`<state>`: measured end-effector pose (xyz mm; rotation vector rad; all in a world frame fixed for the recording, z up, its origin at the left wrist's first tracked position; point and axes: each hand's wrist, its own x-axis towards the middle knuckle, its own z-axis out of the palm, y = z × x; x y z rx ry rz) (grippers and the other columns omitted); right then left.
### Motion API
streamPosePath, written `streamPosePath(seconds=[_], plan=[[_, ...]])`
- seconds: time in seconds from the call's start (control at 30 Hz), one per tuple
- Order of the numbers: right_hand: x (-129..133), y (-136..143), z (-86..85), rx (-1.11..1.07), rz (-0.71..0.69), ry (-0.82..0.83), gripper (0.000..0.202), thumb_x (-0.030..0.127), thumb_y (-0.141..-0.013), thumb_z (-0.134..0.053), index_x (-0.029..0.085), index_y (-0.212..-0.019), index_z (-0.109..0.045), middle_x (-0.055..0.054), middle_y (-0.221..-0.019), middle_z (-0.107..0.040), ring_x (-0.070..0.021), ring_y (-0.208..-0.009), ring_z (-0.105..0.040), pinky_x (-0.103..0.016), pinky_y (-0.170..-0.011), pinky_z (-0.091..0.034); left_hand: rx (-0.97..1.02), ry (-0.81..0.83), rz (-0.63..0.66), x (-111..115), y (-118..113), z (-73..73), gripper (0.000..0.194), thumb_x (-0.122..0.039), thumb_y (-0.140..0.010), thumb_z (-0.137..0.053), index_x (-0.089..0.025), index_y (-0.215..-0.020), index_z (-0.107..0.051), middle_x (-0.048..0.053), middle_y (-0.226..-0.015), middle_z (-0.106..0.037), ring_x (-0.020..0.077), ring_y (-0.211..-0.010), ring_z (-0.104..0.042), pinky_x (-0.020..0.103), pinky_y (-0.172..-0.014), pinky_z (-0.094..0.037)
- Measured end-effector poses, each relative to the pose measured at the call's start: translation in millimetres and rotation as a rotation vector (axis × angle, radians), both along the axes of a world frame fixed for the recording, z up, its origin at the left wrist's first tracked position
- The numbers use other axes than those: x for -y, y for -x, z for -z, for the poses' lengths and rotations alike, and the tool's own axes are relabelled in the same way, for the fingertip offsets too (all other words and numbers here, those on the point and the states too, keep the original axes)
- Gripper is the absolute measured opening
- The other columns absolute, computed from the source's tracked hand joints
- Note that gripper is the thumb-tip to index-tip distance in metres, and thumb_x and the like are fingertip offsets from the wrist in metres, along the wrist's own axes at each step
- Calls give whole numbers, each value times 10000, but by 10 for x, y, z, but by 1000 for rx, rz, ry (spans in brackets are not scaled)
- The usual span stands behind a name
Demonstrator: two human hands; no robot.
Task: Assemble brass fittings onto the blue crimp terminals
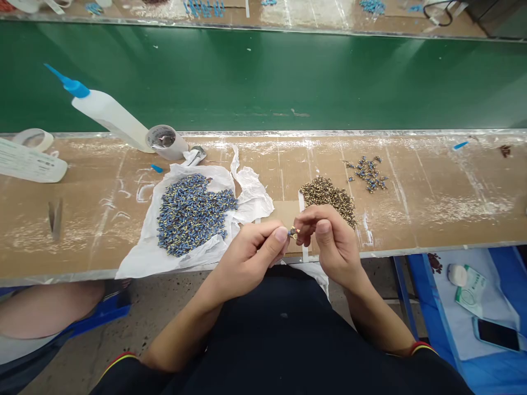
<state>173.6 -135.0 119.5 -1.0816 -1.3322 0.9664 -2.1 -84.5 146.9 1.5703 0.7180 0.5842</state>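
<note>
The workbench — surfaced in brown cardboard — bears, left to right, tweezers, a blue-tipped bottle, white paper, a brown-and-gold pile and a scattered blue-brown cluster.

A green panel stretches between the brown desk, which catches glare, and a second desk beyond. Grey, speckled floor shows below; the blue piece at lower left may be a stool.
</note>
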Motion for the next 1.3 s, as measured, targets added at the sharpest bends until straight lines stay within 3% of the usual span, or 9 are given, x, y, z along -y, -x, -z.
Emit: streamPosePath(seconds=[0.17,0.3,0.4,0.57,0.67,0.97,1.3], plan=[[-9,-71,-42,101,-68,-75,188,191,-932,-601,269,-1094,-656,-44,-971,-668,-165,-839,-630,-323,-695,-526,138,432,68,2,-24,28,444,-459,-992,-424,-180,-647,-440,-45,-491,-362,81,-444,-300,245,-453,-256],[1,-84,-47,136,-9,-89,138,184,-906,-639,260,-1016,-672,-44,-908,-675,-186,-850,-633,-351,-720,-527,124,528,116,22,-56,32,465,-509,-982,-415,-187,-646,-423,-48,-472,-355,87,-432,-311,248,-447,-265],[19,-83,-28,130,5,-58,102,193,-898,-651,248,-984,-657,-46,-906,-665,-191,-866,-632,-352,-730,-525,51,373,97,48,-60,33,479,-512,-1010,-332,-179,-689,-457,-31,-521,-406,99,-467,-364,253,-472,-302],[45,-75,-3,22,5,76,54,233,-910,-643,221,-952,-610,-42,-924,-625,-162,-835,-615,-316,-714,-524,-189,-122,-30,82,-54,62,412,-429,-1033,-333,-170,-747,-477,-10,-655,-483,113,-589,-449,265,-588,-347],[51,-69,-8,-57,-31,165,85,274,-916,-639,211,-952,-596,-39,-940,-614,-138,-799,-608,-291,-703,-536,-218,-246,-48,85,-63,86,361,-368,-1035,-356,-176,-745,-452,-31,-627,-443,104,-554,-419,257,-563,-312],[47,-49,-40,-123,-138,274,118,319,-947,-600,210,-935,-556,-16,-865,-625,-119,-741,-614,-257,-672,-520,-135,-301,-67,88,-58,95,310,-264,-1025,-398,-178,-730,-443,-45,-601,-419,88,-525,-396,250,-552,-304],[50,63,17,180,-38,92,360,336,-1034,-387,200,-709,-465,14,-650,-469,-115,-583,-454,-281,-561,-345,-34,-238,-73,123,-53,154,351,-284,-1022,-393,-181,-689,-435,-35,-595,-421,100,-538,-405,270,-555,-299]])
